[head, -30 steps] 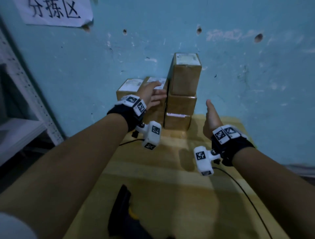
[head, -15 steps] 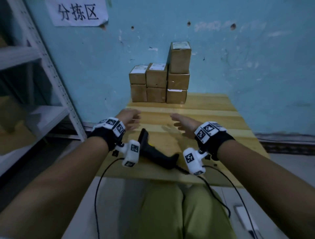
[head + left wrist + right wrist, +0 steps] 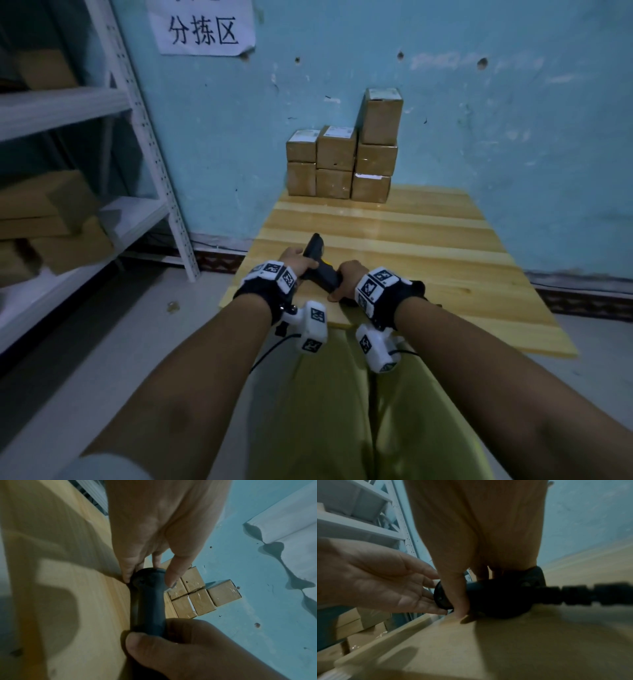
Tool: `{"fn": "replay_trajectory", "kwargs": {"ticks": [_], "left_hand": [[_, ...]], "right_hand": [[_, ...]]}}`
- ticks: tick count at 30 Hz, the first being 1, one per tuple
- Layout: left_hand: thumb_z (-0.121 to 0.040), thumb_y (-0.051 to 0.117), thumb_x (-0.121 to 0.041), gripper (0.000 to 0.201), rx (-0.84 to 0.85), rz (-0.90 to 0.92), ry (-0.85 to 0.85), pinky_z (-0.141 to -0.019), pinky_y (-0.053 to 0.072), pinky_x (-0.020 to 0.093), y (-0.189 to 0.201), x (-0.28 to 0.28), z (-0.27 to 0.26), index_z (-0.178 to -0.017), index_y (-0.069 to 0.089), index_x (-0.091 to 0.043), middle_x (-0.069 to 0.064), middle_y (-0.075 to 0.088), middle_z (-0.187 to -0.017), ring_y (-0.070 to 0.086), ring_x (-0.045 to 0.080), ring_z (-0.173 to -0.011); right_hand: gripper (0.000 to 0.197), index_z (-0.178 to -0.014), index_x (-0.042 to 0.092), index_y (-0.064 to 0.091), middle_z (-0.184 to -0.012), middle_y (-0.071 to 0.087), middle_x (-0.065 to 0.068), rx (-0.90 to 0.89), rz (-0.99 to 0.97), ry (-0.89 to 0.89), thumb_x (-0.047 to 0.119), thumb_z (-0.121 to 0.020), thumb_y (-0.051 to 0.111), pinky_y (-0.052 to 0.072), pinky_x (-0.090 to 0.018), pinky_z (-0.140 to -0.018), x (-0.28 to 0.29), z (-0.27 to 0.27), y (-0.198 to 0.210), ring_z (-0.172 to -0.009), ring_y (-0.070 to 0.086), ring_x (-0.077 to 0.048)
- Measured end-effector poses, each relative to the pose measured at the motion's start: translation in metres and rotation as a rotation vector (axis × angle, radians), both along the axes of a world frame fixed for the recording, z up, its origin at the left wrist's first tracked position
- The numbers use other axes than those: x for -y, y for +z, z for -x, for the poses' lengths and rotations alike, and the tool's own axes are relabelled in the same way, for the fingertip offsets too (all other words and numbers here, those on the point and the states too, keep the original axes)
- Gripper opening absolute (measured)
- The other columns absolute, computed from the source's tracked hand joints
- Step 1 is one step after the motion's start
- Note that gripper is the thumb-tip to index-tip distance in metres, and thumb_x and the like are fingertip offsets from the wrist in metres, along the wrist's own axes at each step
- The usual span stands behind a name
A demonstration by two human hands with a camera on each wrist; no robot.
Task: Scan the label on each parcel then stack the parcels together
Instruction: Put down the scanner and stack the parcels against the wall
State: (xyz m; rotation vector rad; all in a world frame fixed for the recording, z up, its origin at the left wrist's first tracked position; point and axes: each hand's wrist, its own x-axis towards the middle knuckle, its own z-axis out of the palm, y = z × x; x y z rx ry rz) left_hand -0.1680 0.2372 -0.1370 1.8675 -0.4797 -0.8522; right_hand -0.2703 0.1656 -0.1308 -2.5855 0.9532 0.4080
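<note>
Several brown cardboard parcels (image 3: 342, 161) with white labels on top stand stacked in three columns against the blue wall at the back of the wooden table (image 3: 428, 246). The right column is the tallest. The black handheld scanner (image 3: 320, 267) lies near the table's front left. My left hand (image 3: 298, 260) pinches the scanner's head (image 3: 147, 577) between thumb and fingers. My right hand (image 3: 346, 277) is curled round its handle (image 3: 149, 622). In the right wrist view the right thumb (image 3: 458, 601) crosses the scanner (image 3: 496, 599), and the left hand (image 3: 376, 585) touches its end. The parcels (image 3: 202, 599) are far from both hands.
A white metal shelf rack (image 3: 150, 144) with cardboard boxes (image 3: 51, 212) stands at the left. A paper sign (image 3: 205, 27) hangs on the wall. The scanner's cable (image 3: 582, 595) trails to the right. My lap sits below the table's front edge (image 3: 445, 342).
Both hands drew back from the parcel stack to the table's front. They now hold the scanner, which lay untouched before. The head view has pulled back from the wall.
</note>
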Motion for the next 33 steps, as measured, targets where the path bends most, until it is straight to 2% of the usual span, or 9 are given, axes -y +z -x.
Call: {"fn": "replay_trajectory", "kwargs": {"ticks": [3,7,9,11,13,15,18,22,33], "left_hand": [[-0.088,0.059,-0.002,0.072,-0.097,0.089,0.085,-0.091,0.043,0.035,-0.008,0.005,0.000,-0.147,0.019,-0.005,0.020,0.038,-0.144,0.043,0.036,-0.128],[-0.070,0.079,-0.005,0.096,-0.367,0.284,0.104,-0.087,0.051,0.050,-0.003,0.020,0.016,-0.146,0.019,-0.008,0.020,0.043,-0.138,0.049,0.042,-0.122],[-0.070,0.080,-0.008,0.077,-0.361,0.283,0.023,-0.061,0.057,0.046,0.010,0.034,0.028,-0.134,0.039,0.004,0.027,0.055,-0.122,0.058,0.042,-0.108],[-0.083,0.067,-0.003,0.037,-0.276,0.315,0.001,-0.050,0.053,0.033,0.022,0.054,0.036,-0.115,0.051,0.008,0.024,0.062,-0.095,0.063,0.035,-0.083],[-0.085,0.064,-0.005,0.023,-0.214,0.339,-0.036,-0.057,0.051,0.029,0.034,0.077,0.046,-0.104,0.051,0.002,0.015,0.058,-0.076,0.056,0.025,-0.065],[-0.086,0.062,-0.002,0.023,-0.214,0.396,-0.077,-0.064,0.048,0.033,0.044,0.104,0.057,-0.106,0.050,-0.002,0.012,0.058,-0.079,0.057,0.025,-0.072],[-0.089,0.058,-0.001,0.021,-0.136,0.385,-0.132,-0.053,0.048,0.027,0.051,0.145,0.079,-0.105,0.046,-0.009,0.008,0.058,-0.079,0.057,0.027,-0.080],[-0.084,0.067,-0.013,0.069,-0.046,0.277,-0.241,-0.093,0.049,0.050,0.032,0.204,0.094,-0.142,0.031,-0.005,0.024,0.054,-0.129,0.057,0.037,-0.113],[-0.085,0.065,-0.007,0.068,0.035,0.120,-0.443,-0.103,0.041,0.050,-0.004,0.293,0.083,-0.142,0.029,-0.006,0.024,0.055,-0.129,0.054,0.036,-0.120]], "right_hand": [[0.042,-0.113,-0.002,0.061,-0.112,0.066,-0.019,0.112,-0.061,-0.076,0.024,-0.083,0.069,0.046,-0.031,-0.070,0.004,0.002,-0.005,-0.080,0.054,-0.021],[0.034,-0.108,-0.001,0.059,-0.100,0.063,-0.016,0.319,-0.094,-0.135,0.020,-0.083,0.066,0.041,-0.029,-0.067,0.011,0.011,0.003,-0.080,0.053,-0.023],[0.033,-0.107,0.002,0.057,-0.102,0.064,-0.016,0.409,-0.041,-0.144,0.023,-0.083,0.064,0.042,-0.030,-0.066,0.020,0.018,0.014,-0.083,0.057,-0.027],[0.037,-0.109,0.006,0.056,-0.105,0.064,-0.015,0.482,0.016,-0.172,0.030,-0.082,0.065,0.046,-0.032,-0.069,0.035,0.029,0.026,-0.091,0.061,-0.030],[0.046,-0.114,0.009,0.052,-0.108,0.064,-0.014,0.519,0.093,-0.210,0.039,-0.082,0.064,0.046,-0.034,-0.072,0.054,0.043,0.037,-0.096,0.061,-0.032],[0.052,-0.121,0.011,0.045,-0.108,0.063,-0.014,0.509,0.146,-0.250,0.046,-0.085,0.058,0.044,-0.033,-0.070,0.075,0.060,0.043,-0.097,0.062,-0.032],[0.052,-0.124,0.009,0.037,-0.110,0.062,-0.017,0.392,0.196,-0.282,0.048,-0.091,0.047,0.040,-0.032,-0.067,0.108,0.080,0.039,-0.096,0.062,-0.034],[0.047,-0.123,0.006,0.035,-0.109,0.060,-0.018,0.386,0.124,-0.402,0.042,-0.094,0.043,0.039,-0.032,-0.064,0.150,0.092,0.028,-0.092,0.061,-0.035],[0.035,-0.111,0.006,0.035,-0.109,0.057,-0.018,0.304,0.059,-0.623,0.035,-0.094,0.041,0.039,-0.035,-0.070,0.248,0.070,-0.028,-0.105,0.055,-0.036]]}}
